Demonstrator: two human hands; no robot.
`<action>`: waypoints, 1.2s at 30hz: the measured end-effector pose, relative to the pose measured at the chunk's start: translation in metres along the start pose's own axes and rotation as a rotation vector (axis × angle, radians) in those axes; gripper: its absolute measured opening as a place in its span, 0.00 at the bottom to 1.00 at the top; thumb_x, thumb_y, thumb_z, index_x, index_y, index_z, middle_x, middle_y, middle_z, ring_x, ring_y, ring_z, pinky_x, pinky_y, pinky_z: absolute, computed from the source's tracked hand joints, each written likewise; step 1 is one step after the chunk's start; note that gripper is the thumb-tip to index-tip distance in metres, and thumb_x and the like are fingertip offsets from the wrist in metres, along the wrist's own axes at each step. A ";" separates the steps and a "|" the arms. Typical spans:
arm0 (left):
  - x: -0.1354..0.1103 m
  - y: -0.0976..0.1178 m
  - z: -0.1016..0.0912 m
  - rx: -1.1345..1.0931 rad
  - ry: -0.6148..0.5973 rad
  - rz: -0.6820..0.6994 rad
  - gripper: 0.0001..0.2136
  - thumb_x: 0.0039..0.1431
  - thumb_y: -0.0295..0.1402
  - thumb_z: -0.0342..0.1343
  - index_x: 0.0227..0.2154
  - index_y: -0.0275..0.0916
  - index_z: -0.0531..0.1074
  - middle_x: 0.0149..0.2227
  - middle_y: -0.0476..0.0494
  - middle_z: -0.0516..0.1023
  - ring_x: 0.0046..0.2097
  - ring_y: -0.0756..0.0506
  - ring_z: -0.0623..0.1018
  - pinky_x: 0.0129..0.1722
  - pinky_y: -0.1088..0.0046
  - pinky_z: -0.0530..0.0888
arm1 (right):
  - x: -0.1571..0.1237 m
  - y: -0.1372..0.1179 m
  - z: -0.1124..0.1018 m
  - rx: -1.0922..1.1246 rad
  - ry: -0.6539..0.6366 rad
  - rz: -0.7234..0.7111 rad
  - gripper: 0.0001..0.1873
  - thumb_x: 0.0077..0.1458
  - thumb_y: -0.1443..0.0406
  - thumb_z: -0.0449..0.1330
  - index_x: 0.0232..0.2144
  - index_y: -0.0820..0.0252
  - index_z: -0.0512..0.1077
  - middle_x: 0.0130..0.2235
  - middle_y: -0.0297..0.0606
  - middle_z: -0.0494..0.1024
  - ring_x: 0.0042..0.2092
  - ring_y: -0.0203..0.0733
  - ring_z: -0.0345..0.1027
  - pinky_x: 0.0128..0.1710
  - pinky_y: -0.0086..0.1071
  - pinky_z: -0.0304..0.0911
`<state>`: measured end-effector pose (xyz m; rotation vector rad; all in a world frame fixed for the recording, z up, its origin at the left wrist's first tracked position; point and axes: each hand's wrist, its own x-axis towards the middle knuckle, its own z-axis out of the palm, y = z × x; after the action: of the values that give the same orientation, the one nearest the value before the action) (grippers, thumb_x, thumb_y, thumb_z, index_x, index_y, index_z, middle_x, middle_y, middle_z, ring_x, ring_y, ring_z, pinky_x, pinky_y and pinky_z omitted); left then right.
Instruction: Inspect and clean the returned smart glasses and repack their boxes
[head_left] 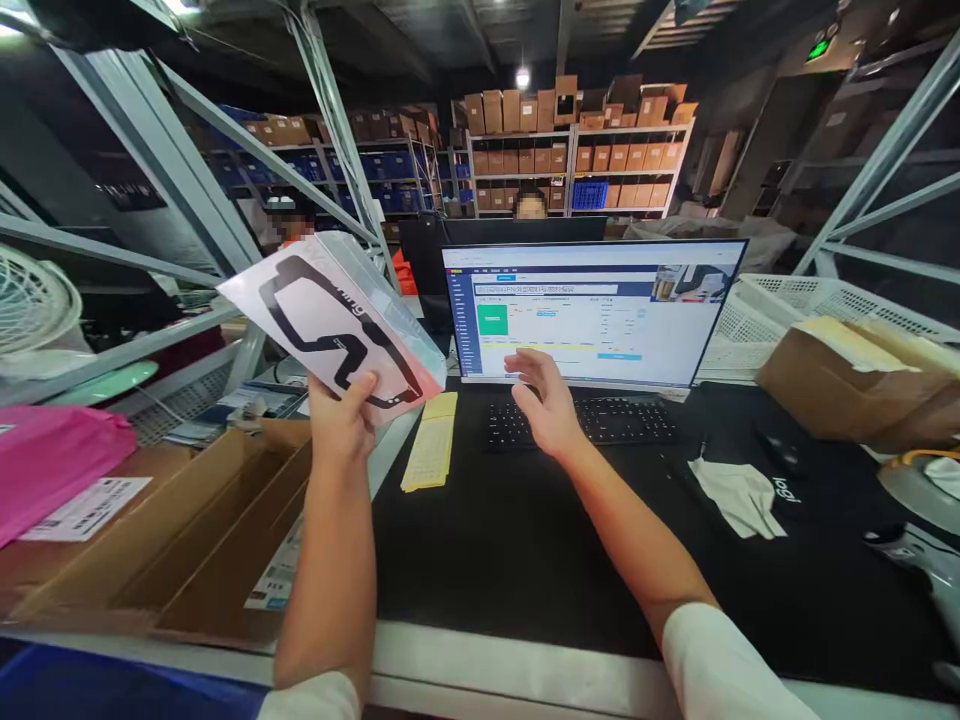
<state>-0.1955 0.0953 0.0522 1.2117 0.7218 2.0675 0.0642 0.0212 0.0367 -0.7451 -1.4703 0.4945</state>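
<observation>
My left hand point(343, 418) grips a flat white box point(315, 310) by its lower edge, thumb on the front. A black looped strap is printed on it, and its side looks clear and shiny. The box is raised and tilted at the left of the screen. My right hand point(547, 400) hovers in front of the monitor point(555, 330), above the black keyboard point(630, 420), fingers apart and holding nothing. Between my arms lies a pad of yellow slips point(431, 445) on the black desk mat point(495, 540).
An open cardboard box point(202, 520) and a pink bag point(60, 465) stand at the left. To the right are a white cloth point(739, 497), a mouse point(781, 450), a brown carton point(847, 385) and a scanner-like device point(926, 560). Metal frame posts flank the desk; two people are beyond it.
</observation>
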 end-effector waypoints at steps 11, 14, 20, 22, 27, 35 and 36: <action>-0.005 -0.002 0.006 0.073 -0.062 0.016 0.31 0.37 0.40 0.75 0.46 0.43 0.71 0.48 0.45 0.78 0.48 0.44 0.79 0.50 0.67 0.78 | 0.002 -0.003 0.000 -0.028 -0.007 0.007 0.24 0.61 0.57 0.60 0.57 0.53 0.64 0.55 0.42 0.76 0.56 0.46 0.71 0.59 0.47 0.66; -0.006 -0.002 0.005 0.073 -0.087 0.012 0.32 0.35 0.37 0.76 0.47 0.43 0.72 0.49 0.45 0.78 0.49 0.44 0.79 0.50 0.69 0.78 | 0.004 -0.004 -0.003 -0.068 0.010 -0.039 0.21 0.62 0.57 0.59 0.56 0.53 0.66 0.55 0.43 0.75 0.56 0.47 0.71 0.58 0.47 0.66; -0.014 0.019 -0.005 0.384 -0.460 -0.095 0.42 0.34 0.41 0.78 0.56 0.42 0.71 0.54 0.37 0.78 0.52 0.35 0.80 0.51 0.57 0.80 | 0.009 -0.022 -0.026 -0.265 -0.009 -0.158 0.29 0.64 0.48 0.59 0.63 0.50 0.64 0.71 0.46 0.55 0.72 0.54 0.47 0.70 0.57 0.49; -0.022 0.029 -0.004 0.551 -0.641 -0.052 0.49 0.33 0.42 0.78 0.63 0.44 0.67 0.63 0.34 0.72 0.61 0.29 0.75 0.60 0.48 0.74 | 0.008 -0.032 -0.039 -0.305 -0.186 -0.127 0.44 0.56 0.42 0.65 0.69 0.48 0.58 0.75 0.45 0.45 0.75 0.59 0.36 0.71 0.62 0.41; -0.040 0.042 0.009 0.747 -0.982 0.092 0.45 0.36 0.41 0.77 0.62 0.49 0.70 0.66 0.36 0.69 0.67 0.27 0.68 0.67 0.41 0.65 | 0.006 -0.044 -0.056 -0.310 -0.453 0.003 0.61 0.44 0.43 0.74 0.73 0.48 0.52 0.71 0.47 0.56 0.71 0.60 0.51 0.70 0.57 0.50; -0.040 0.032 0.017 0.436 -0.156 0.299 0.30 0.52 0.48 0.69 0.57 0.48 0.71 0.66 0.38 0.66 0.70 0.35 0.63 0.70 0.49 0.59 | 0.007 -0.010 -0.025 -0.024 0.249 0.075 0.42 0.47 0.41 0.69 0.57 0.54 0.64 0.55 0.45 0.72 0.55 0.53 0.69 0.60 0.52 0.64; -0.041 0.029 0.018 0.331 -0.097 0.190 0.31 0.52 0.51 0.67 0.57 0.49 0.70 0.66 0.38 0.66 0.70 0.35 0.63 0.69 0.50 0.62 | 0.005 -0.002 -0.016 0.062 0.340 0.120 0.41 0.51 0.40 0.66 0.58 0.53 0.61 0.54 0.44 0.72 0.53 0.51 0.70 0.59 0.52 0.65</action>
<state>-0.1711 0.0483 0.0582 1.6075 0.9620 2.0770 0.0805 0.0213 0.0426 -0.8272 -1.0944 0.4765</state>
